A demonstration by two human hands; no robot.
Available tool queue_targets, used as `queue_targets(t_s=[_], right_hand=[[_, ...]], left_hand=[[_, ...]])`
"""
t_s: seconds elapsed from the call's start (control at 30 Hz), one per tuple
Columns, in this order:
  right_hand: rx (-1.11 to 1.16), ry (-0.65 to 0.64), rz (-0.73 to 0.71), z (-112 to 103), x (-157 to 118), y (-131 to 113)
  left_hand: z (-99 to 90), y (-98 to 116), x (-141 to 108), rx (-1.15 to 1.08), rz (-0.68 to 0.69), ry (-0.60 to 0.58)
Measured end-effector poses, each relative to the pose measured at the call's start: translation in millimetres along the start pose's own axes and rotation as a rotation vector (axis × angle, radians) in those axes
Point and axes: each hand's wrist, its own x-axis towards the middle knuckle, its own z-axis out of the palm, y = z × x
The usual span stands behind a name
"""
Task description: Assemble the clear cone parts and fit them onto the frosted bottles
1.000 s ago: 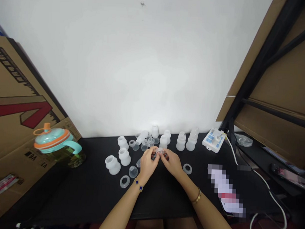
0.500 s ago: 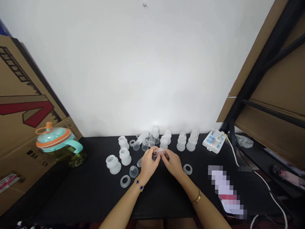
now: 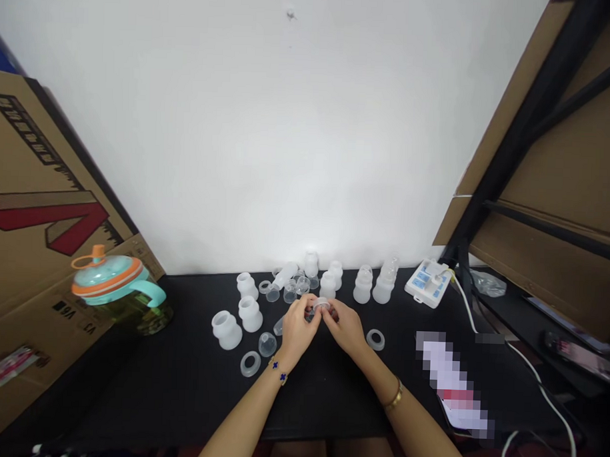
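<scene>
My left hand [image 3: 300, 323] and my right hand [image 3: 342, 324] meet above the black table, their fingers closed on a small whitish ring-shaped piece [image 3: 322, 302] between them. Left of my hands stand several white bottles, one of them a double-bulged bottle [image 3: 227, 330]. A clear dome cap [image 3: 267, 344] and a loose ring [image 3: 250, 364] lie beside my left wrist. Another ring [image 3: 376, 339] lies to the right of my right hand. Behind my hands are more bottles and clear caps. Two capped bottles, one here [image 3: 363, 284], stand at the back right.
A large teal and orange jug [image 3: 113, 288] stands at the left by a cardboard box [image 3: 45, 213]. On the right are a white and blue case [image 3: 428, 282], a white cable [image 3: 534, 376] and a blurred phone [image 3: 457, 387]. A white wall rises behind the table [image 3: 179, 384].
</scene>
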Motion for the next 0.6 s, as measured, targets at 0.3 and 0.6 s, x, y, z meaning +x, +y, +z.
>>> queue_targets(t_s=[0.3,0.6], right_hand=[[-0.005,0.003,-0.004,0.9,-0.8,0.6],[-0.019,0.012,0.002,2.3,-0.2,0.0]], left_hand=[[0.2,-0.5,-0.4,0.019,0.022,0.019],[-2.5,2.4,-0.7,0.027,0.015,0.002]])
